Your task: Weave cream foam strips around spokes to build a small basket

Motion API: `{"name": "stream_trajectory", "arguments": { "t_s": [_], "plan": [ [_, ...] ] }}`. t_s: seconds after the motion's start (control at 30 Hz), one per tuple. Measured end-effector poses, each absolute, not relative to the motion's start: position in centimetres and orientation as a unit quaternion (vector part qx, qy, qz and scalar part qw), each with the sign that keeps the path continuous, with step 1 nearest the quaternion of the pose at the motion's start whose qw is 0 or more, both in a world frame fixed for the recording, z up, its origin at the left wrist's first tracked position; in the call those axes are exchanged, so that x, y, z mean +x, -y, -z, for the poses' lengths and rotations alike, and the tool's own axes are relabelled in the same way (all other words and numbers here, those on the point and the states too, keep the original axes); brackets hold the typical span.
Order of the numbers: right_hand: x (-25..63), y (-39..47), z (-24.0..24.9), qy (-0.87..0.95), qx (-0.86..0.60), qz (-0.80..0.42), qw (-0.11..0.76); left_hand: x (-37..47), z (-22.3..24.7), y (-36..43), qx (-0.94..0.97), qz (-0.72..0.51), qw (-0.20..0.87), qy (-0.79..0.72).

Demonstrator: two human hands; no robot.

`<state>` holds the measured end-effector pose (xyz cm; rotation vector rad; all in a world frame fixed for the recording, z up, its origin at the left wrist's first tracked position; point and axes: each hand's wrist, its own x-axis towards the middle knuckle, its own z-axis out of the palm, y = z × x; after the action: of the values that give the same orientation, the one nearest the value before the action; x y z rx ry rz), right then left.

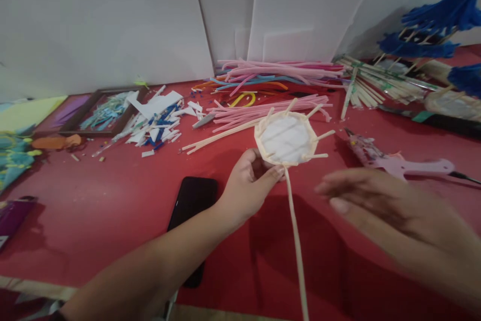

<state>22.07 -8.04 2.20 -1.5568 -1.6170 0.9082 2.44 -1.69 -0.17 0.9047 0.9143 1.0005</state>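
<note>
My left hand (244,186) grips the lower edge of a small white disc (289,136) between thumb and fingers, above the red table. Cream pipe cleaner wraps the disc's rim, and several short sticks poke outward from it. A long loose end of the cream pipe cleaner (296,236) hangs from the rim down past the bottom of the view. To the right, my right hand (391,216) hovers apart from the disc, slightly blurred, fingers stretched out and thumb apart. No object shows in it.
A pink glue gun (409,165) lies at right. Behind are pink pipe cleaners (278,68), wooden sticks (372,85) and a blue tiered model (439,20). A black phone (191,201) lies beside my left forearm. Paper scraps (158,115) and a brown frame (69,125) sit at left.
</note>
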Motion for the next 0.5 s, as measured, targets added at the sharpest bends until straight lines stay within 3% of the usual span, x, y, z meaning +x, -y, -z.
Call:
{"name": "stream_trajectory", "arguments": {
  "t_s": [0.13, 0.27, 0.37, 0.5],
  "plan": [
    [18.8, 8.0, -1.2, 0.406, -0.515, -0.668, 0.351, 2.5, 0.4, 1.8, 0.416, -0.441, 0.686, -0.403],
    [17.8, 7.6, -0.9, 0.276, -0.493, -0.752, 0.34, 2.5, 0.6, 1.8, 0.421, -0.435, 0.684, -0.406],
    [18.7, 7.4, -1.0, 0.437, -0.549, -0.623, 0.345, 2.3, 0.5, 1.8, 0.416, -0.436, 0.682, -0.415],
    [21.7, 7.6, -1.2, 0.772, -0.516, -0.198, 0.314, 2.1, 0.5, 1.8, 0.418, -0.416, 0.699, -0.405]
  ]
}}
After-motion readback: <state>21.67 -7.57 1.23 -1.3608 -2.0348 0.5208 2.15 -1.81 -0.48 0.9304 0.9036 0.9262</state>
